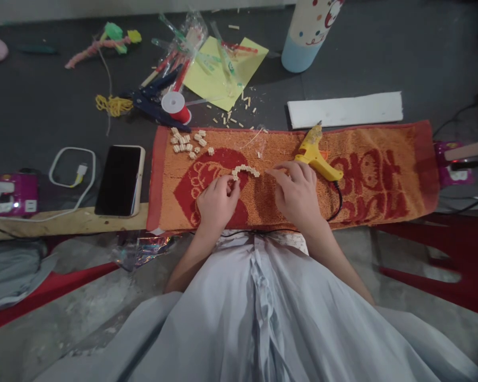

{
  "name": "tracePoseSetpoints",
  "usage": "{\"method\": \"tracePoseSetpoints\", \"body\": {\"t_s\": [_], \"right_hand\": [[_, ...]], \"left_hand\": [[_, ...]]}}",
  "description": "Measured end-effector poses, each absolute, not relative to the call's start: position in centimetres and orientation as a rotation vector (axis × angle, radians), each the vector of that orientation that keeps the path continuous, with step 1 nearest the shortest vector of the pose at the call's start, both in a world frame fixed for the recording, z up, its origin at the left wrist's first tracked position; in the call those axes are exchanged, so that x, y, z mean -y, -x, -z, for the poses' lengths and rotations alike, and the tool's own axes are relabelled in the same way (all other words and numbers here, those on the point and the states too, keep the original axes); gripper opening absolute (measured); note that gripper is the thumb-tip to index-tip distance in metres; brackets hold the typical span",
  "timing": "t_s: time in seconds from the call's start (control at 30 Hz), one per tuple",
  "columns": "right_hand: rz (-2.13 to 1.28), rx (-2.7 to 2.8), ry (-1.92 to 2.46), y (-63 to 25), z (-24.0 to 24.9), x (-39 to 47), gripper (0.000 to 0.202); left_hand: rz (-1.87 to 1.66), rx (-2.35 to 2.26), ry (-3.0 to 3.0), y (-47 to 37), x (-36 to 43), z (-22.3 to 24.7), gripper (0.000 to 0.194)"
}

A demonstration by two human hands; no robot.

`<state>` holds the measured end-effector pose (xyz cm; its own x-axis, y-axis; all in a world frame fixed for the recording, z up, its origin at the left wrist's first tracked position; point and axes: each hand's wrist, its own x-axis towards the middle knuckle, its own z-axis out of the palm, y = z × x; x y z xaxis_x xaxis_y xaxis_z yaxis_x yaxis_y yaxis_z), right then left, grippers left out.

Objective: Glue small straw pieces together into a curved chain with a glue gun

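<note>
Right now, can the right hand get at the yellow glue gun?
Probably yes: the right hand looks empty, and the yellow glue gun lies on the orange towel close beside its knuckles, with nothing seen blocking the way between them.

Dark table (pixel 56 101) with towel (pixel 258 199), phone (pixel 119 180)

The towel (pixel 263 200) is rough cloth (glue gun (pixel 315 154) probably plastic).

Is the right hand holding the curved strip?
No, the left hand pinches one end of the curved strip, while the right hand is apart from it.
</note>
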<state>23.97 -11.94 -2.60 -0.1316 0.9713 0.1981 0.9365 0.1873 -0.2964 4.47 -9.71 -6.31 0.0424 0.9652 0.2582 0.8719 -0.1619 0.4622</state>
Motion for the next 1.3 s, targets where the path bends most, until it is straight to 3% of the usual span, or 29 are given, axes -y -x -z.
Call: {"method": "tracePoseSetpoints", "body": {"t_s": [0.97,1.3], "right_hand": [[-0.200,2.324,1.673,-21.2,1.5,11.5,0.043],[-0.113,2.120,1.813,-25.3,0.6,11.6,0.038]], "left_hand": [[-0.705,-1.895,-2.108,-4.4,9.8,6.0,0.020],[-0.687,-1.926,-2.074,-4.6,9.7,5.9,0.019]]}}
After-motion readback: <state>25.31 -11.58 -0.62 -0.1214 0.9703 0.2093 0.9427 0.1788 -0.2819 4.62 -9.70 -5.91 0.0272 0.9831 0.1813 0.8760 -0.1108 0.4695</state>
